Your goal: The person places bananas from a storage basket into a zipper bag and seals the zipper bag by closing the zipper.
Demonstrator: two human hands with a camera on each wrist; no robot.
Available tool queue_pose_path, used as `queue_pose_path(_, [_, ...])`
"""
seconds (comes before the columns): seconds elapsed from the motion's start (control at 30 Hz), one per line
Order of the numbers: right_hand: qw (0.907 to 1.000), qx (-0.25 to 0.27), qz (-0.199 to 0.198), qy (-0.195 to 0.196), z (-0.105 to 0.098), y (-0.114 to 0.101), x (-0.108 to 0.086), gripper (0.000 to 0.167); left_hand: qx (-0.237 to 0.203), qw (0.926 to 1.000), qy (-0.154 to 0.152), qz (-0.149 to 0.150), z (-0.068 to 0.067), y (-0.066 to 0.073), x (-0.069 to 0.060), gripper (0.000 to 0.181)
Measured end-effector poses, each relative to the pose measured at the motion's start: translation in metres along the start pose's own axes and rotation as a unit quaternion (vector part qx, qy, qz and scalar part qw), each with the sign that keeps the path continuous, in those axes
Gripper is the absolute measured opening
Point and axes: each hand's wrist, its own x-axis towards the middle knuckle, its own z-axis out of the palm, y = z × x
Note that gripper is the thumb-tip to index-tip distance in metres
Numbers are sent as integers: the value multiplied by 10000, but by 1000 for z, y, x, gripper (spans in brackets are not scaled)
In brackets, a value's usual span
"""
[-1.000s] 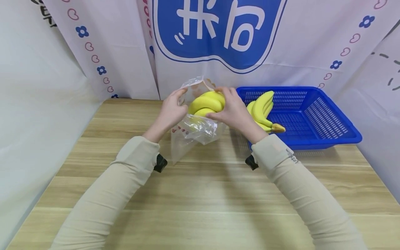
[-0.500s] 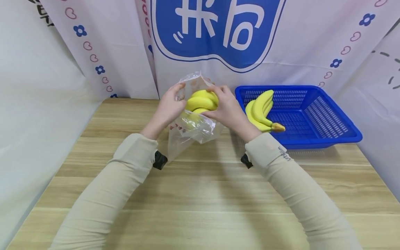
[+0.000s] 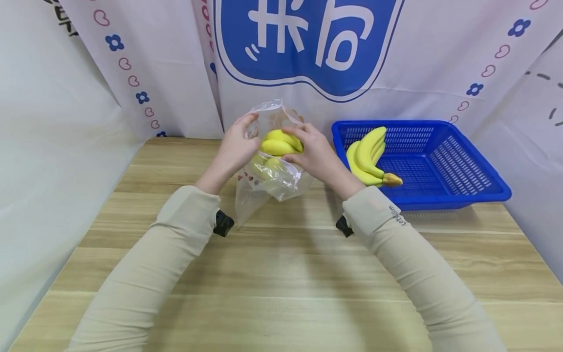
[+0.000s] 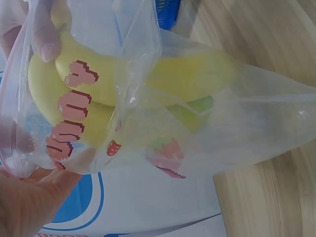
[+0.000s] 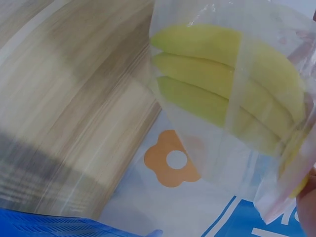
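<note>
A banana bunch (image 3: 276,145) is inside a clear bag (image 3: 286,183) near the far edge of the bench (image 3: 281,278); the right hand (image 3: 315,152) grips it with its fingers, the left hand (image 3: 234,149) pinches the bag's rim. Toward the far right corner, a blue basket (image 3: 448,201) holds more bananas (image 3: 366,157).

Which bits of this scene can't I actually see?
Head view: one end of the bagged bananas, hidden by the right hand.
Head view: the top of the blue emblem, cut off by the upper edge.
Left wrist view: most of the blue basket, beyond the upper edge.
</note>
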Motion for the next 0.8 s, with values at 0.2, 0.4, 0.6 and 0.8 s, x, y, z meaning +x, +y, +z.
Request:
queue_pose_path(0.2, [9999,69,-40,119,0,0,-1,60,8,10000,79,48,0,0,-1,65])
queue_pose_path(0.4, [9996,-101,106,250,-1,-1,-1,56,30,9999,139,80,-1,1,-2,65])
queue_pose_path(0.6, [9997,-30,142,210,-2,0,-1,51,10,10000,31,63,0,1,-2,66])
queue_pose_path(0.8, [9981,608,122,-1,0,0,-1,42,-103,9999,36,-67,2,1,-3,70])
